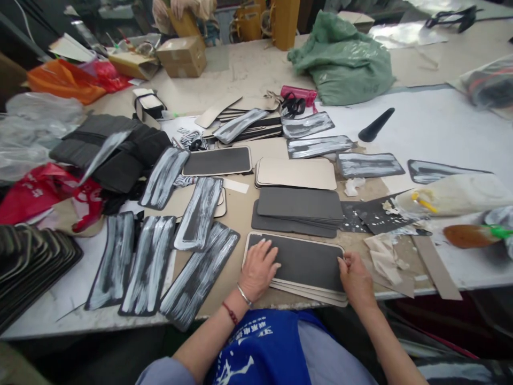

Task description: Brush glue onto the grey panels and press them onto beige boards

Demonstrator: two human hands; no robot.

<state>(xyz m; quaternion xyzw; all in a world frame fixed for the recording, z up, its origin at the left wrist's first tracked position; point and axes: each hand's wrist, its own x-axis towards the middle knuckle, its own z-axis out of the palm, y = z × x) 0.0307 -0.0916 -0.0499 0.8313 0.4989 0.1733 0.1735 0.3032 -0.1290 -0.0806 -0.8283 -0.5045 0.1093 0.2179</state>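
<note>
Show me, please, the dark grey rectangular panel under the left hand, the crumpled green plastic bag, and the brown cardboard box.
Dark grey rectangular panel (306, 262): head view, bare part of its top face.
Crumpled green plastic bag (342, 64): head view, its front side.
Brown cardboard box (181, 60): head view, its front face.

On counter (248, 69), panel stack (306, 262) at near edge, loose panels (148, 267) left, strip (436, 270) right, second stack (298, 203) behind, bag (344, 61) beyond.

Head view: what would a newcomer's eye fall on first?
Probably the white-streaked dark panels fanned out at the near left. Next, the green bag at the back. In front, the left hand rests on a pale-edged dark panel, with the right hand at its right end.
</note>
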